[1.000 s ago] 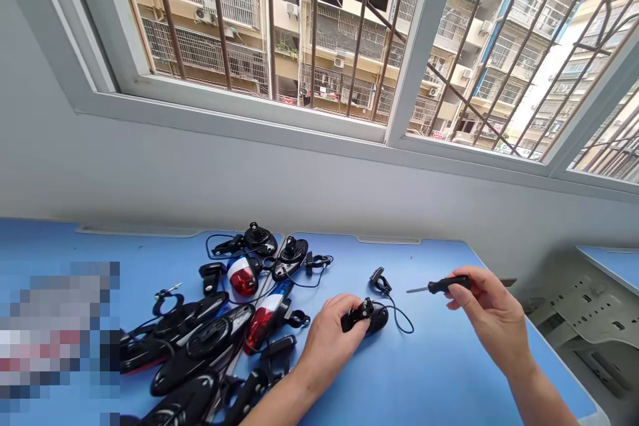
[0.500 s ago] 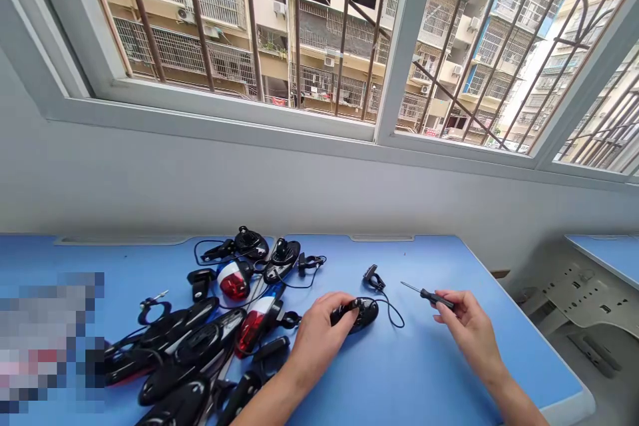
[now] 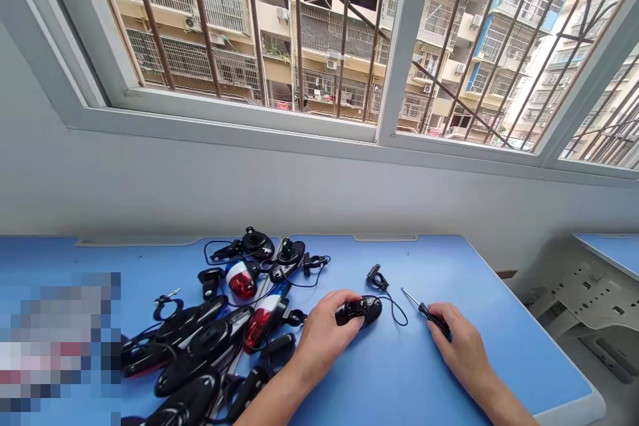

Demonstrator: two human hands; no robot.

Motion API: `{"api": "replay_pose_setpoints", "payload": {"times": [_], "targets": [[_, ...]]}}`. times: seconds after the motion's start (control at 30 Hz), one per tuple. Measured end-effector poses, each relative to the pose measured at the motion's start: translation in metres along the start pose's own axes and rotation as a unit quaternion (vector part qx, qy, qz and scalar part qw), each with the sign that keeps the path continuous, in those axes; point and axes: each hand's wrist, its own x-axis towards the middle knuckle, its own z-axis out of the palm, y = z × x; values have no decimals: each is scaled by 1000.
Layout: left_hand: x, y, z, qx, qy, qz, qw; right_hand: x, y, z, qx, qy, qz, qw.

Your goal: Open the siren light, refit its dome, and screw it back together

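My left hand (image 3: 329, 329) is closed around a glossy black oval device (image 3: 370, 312) on the blue table, its thumb and fingers on either side. A thin black cable runs from this device to a small black clamp piece (image 3: 377, 277) lying just behind it. In my right hand (image 3: 456, 343) is a small screwdriver (image 3: 433, 319) with a black handle, its metal shaft pointing up and left toward the clamp piece. The screwdriver tip is apart from the device.
Left of my left hand lies a pile of similar black devices (image 3: 207, 339), some with red, white and blue lenses (image 3: 242, 279). A pixelated patch covers the far left. Behind the blue table (image 3: 399, 379) stand a wall and barred windows; another table (image 3: 614, 253) is at right.
My right hand has moved slightly left and lower, with the screwdriver turned more steeply. The device under my left hand has shifted or rolled a little. The view has moved slightly.
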Motion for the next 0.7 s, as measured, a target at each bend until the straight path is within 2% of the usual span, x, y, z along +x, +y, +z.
{"api": "replay_pose_setpoints", "payload": {"times": [0.1,0.2,0.33,0.43,0.5,0.53,0.6,0.7], "targets": [[-1,0,1,-13,12,10,1000,0,3,-1,13,-11,-26,1000],[-1,-2,1,-20,9,23,1000,2,7,-6,38,-25,-15,999],[-1,-1,0,-20,0,29,999,10,5,-23,97,-12,86,991],[-2,0,-1,-31,4,27,999,23,-15,-42,179,31,166,969],[-1,1,0,-45,4,20,999,32,-35,-53,242,44,181,952],[-1,0,0,-52,3,15,999,37,-45,-57,268,31,181,946],[0,0,0,-65,-1,3,998,45,-64,-60,302,-35,167,938],[1,0,0,-76,-2,0,997,55,-82,-57,324,-124,123,930]]}}
